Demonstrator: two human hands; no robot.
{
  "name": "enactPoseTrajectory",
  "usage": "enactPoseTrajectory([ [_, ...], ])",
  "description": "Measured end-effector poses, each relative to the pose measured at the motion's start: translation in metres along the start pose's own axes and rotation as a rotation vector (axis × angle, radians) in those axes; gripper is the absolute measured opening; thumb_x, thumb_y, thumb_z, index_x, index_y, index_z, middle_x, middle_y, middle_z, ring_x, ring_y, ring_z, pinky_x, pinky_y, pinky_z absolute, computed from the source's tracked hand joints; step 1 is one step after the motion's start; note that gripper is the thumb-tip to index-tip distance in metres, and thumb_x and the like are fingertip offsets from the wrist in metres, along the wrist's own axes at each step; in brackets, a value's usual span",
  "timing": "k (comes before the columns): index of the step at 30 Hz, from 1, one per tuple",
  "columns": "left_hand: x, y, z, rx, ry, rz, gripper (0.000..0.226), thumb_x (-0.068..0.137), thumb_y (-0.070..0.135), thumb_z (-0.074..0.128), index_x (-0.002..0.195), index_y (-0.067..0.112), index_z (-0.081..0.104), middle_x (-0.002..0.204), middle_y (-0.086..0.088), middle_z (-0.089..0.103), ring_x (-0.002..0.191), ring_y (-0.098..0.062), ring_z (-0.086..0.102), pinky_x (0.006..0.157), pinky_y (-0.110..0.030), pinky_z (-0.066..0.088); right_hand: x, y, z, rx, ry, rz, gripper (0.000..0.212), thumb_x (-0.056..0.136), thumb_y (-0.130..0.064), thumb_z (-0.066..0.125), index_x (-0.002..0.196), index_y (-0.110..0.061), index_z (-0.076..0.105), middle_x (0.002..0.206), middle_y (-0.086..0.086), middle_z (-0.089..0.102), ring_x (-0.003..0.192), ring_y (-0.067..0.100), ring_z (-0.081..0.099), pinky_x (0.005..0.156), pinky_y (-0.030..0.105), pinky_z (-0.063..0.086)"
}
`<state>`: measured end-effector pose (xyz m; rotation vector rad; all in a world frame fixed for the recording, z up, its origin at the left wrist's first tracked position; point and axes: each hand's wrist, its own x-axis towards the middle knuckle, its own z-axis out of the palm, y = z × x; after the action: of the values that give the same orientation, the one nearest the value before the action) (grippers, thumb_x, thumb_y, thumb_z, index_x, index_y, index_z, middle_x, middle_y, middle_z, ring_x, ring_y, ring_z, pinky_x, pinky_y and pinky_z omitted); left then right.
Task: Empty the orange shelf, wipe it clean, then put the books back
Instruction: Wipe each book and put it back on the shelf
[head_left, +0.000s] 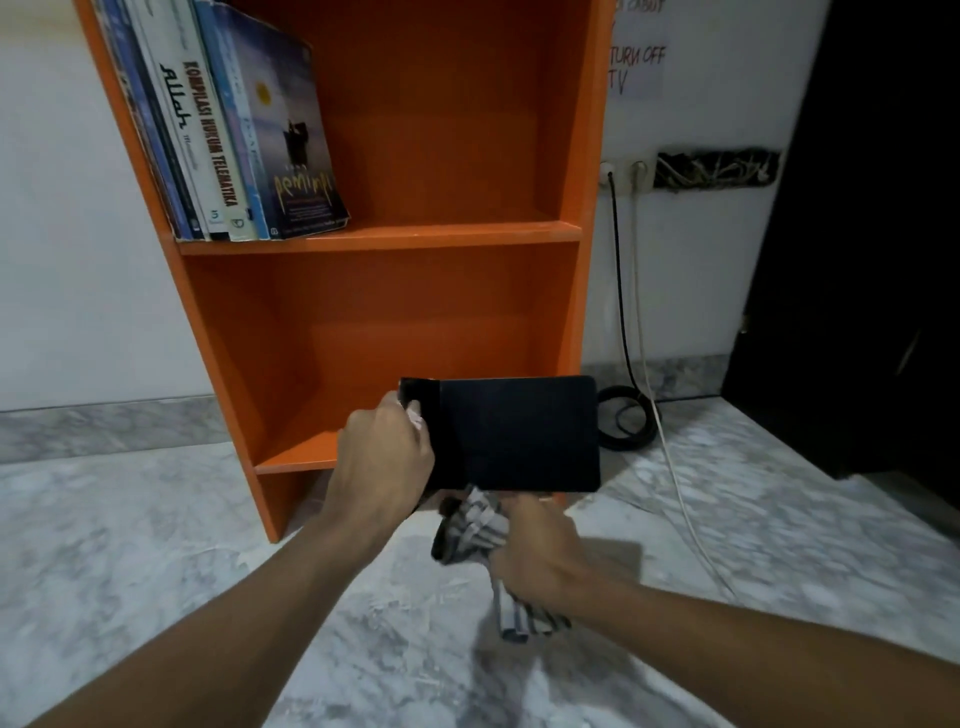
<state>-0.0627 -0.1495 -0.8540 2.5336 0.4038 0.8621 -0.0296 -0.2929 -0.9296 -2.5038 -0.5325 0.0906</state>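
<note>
The orange shelf (395, 236) stands on the marble floor against a white wall. Several books (223, 130) lean at the left of its upper compartment; the lower compartment holds nothing. My left hand (384, 457) grips the left end of a black book (519, 434), held flat in front of the lower compartment. My right hand (540, 556) holds a grey and white striped cloth (470, 525) bunched just below the book's front edge; whether the cloth touches the book is hard to tell.
A black cable coil (626, 418) and a white cable (675, 467) lie on the floor right of the shelf, running up to wall sockets (623, 171). A dark cabinet (857, 234) stands at the far right. Marble floor (156, 545) spreads in front.
</note>
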Motion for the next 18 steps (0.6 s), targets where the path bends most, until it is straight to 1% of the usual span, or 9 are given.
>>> enactPoseTrajectory([
  [2,-0.001,-0.005,0.001,-0.044,-0.02,-0.038,0.024,0.104,0.018,0.042,0.102,0.004,0.061,0.075,-0.005,0.058,0.055,-0.01,0.044,0.044,-0.021,0.028,0.003,-0.001,-0.016,0.118,0.134,0.033,0.005,0.081,-0.013,0.06,0.081,-0.016,0.063,0.081,0.003,0.065,0.077,0.024,0.061,0.06,0.03,0.047],
  [5,0.0,-0.009,0.008,-0.146,-0.04,-0.09,0.016,0.102,0.012,0.046,0.108,0.007,0.06,0.079,0.0,0.06,0.06,-0.009,0.051,0.045,-0.016,0.031,0.023,-0.02,-0.048,0.3,0.361,0.033,0.014,0.081,-0.013,0.06,0.07,-0.02,0.056,0.07,0.0,0.064,0.067,0.026,0.061,0.055,0.028,0.042],
  [7,0.0,-0.004,0.011,-0.298,-0.058,-0.121,0.023,0.1,0.008,0.049,0.12,0.012,0.059,0.092,0.003,0.062,0.08,-0.017,0.059,0.059,-0.024,0.042,0.04,-0.033,-0.058,0.402,0.431,0.019,0.014,0.079,-0.01,0.06,0.08,-0.023,0.062,0.077,0.001,0.067,0.073,0.027,0.063,0.059,0.031,0.045],
  [9,0.003,0.004,0.013,-0.482,-0.097,-0.15,0.026,0.099,0.007,0.052,0.119,0.019,0.062,0.101,0.005,0.065,0.095,-0.02,0.062,0.072,-0.033,0.051,0.045,-0.043,-0.051,0.45,0.453,-0.012,0.03,0.076,-0.003,0.058,0.095,-0.025,0.068,0.085,-0.001,0.071,0.08,0.022,0.066,0.066,0.031,0.051],
  [11,0.007,0.01,0.011,-0.651,-0.092,-0.224,0.026,0.097,0.007,0.053,0.108,0.026,0.067,0.101,0.002,0.07,0.094,-0.02,0.066,0.078,-0.043,0.057,0.029,-0.046,-0.037,0.492,0.44,-0.131,0.04,0.071,0.004,0.054,0.093,-0.025,0.068,0.077,-0.013,0.068,0.073,0.004,0.063,0.065,0.023,0.051],
  [13,0.011,0.007,0.005,-0.833,-0.042,-0.341,0.031,0.094,0.005,0.051,0.102,0.029,0.068,0.102,-0.004,0.071,0.092,-0.024,0.069,0.079,-0.049,0.059,0.004,-0.029,-0.02,0.447,0.292,-0.259,0.041,0.071,0.013,0.055,0.084,-0.024,0.067,0.064,-0.026,0.059,0.066,-0.011,0.056,0.06,0.007,0.042],
  [14,0.014,0.003,0.001,-0.897,-0.027,-0.395,0.032,0.095,0.004,0.049,0.104,0.03,0.067,0.102,-0.004,0.07,0.092,-0.024,0.069,0.077,-0.047,0.06,-0.01,-0.019,-0.013,0.364,0.164,-0.316,0.04,0.074,0.013,0.058,0.083,-0.025,0.068,0.063,-0.028,0.056,0.066,-0.013,0.054,0.064,0.007,0.041],
  [16,0.017,-0.007,-0.006,-0.901,-0.019,-0.442,0.034,0.099,0.003,0.047,0.113,0.029,0.063,0.103,0.001,0.066,0.089,-0.015,0.066,0.067,-0.034,0.059,-0.031,-0.004,-0.006,0.135,-0.067,-0.394,0.038,0.078,0.006,0.062,0.075,-0.032,0.06,0.066,-0.022,0.053,0.067,-0.007,0.05,0.071,0.014,0.044],
  [18,0.018,-0.012,-0.007,-0.897,-0.043,-0.463,0.035,0.098,0.004,0.047,0.114,0.031,0.063,0.105,-0.001,0.066,0.091,-0.018,0.067,0.067,-0.035,0.059,-0.026,-0.004,-0.013,0.163,0.018,-0.387,0.05,0.079,0.007,0.061,0.068,-0.041,0.049,0.065,-0.018,0.049,0.064,-0.004,0.045,0.067,0.017,0.043],
])
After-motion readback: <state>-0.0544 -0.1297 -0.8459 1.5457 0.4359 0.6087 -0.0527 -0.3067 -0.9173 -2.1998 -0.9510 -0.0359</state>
